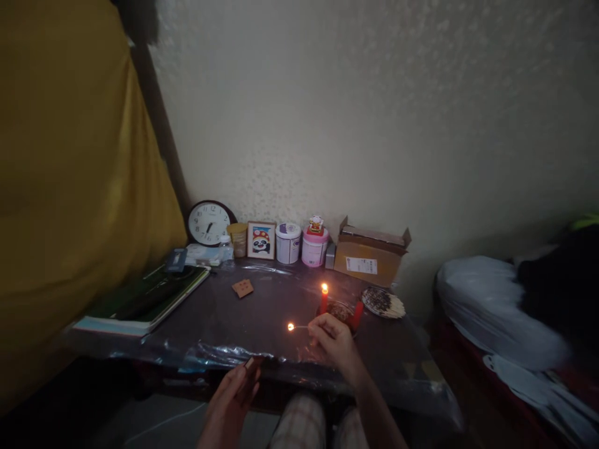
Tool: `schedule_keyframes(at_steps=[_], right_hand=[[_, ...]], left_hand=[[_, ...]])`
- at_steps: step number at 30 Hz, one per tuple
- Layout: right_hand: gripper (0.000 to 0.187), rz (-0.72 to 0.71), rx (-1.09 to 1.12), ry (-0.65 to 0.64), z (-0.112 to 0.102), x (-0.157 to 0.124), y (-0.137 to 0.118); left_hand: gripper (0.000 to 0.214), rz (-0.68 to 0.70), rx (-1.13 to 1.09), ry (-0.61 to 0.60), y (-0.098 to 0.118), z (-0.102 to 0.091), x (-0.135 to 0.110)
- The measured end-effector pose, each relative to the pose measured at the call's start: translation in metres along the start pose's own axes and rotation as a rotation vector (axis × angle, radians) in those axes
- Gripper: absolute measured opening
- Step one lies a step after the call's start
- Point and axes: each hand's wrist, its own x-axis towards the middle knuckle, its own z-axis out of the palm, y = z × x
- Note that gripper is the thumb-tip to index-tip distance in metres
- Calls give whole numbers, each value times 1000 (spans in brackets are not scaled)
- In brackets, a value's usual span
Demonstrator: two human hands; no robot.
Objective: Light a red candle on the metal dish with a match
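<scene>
My right hand [333, 340] pinches a burning match [297, 327], its flame pointing left over the dark table [219, 321]. Just beyond the hand stands a lit red candle [324, 298] beside a small dark holder [340, 310], with a second, unlit red candle [358, 313] to its right. My left hand [233, 399] is low at the table's front edge, fingers closed on a small matchbox [253, 365].
A brown matchbox-like card [242, 288] lies mid-table. Books [145, 302] are stacked at the left. Along the wall stand a clock [209, 222], a panda picture [261, 240], two tubs [302, 244] and a cardboard box [369, 255]. A plate of sticks [384, 303] sits right. Bedding [496, 312] lies at the right.
</scene>
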Motion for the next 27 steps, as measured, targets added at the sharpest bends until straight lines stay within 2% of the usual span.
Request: schedule_keyframes(at_steps=[3,9,11,13,15,17,18,21,23,25,27], right_hand=[[21,23,40,7,-26,-11,-10],[26,-14,140,280,-98,-26,-7],[27,-35,175,359,-117,-32,-12],[27,-105,302,402,-132,-39,-22],[29,-206,461,389,-142,-46,-33],[31,-244,463,382,-149,-49,-38],[29,-222,370,422,-152,-50,-38],[22,-102,-114,670,-161,-48,-31],[23,-59,-284,763,-166,-48,-26],[21,-99,-170,741,-169,-52,-26],[27,-175,24,655,-167,-56,-28]], left_hand=[[27,-4,3,-7,-1,-1,2],[29,-68,-6,-4,-5,4,5],[28,-86,-7,2,-6,7,5],[28,-99,0,3,-8,10,5],[29,-100,4,-4,-10,10,5],[32,-96,8,-13,-11,8,7],[33,-91,10,-15,-12,7,8],[34,-76,20,-39,-12,0,12],[32,-72,20,-43,-12,-2,13],[28,-83,6,-27,-11,-2,11],[26,-90,-9,-30,-11,0,10]])
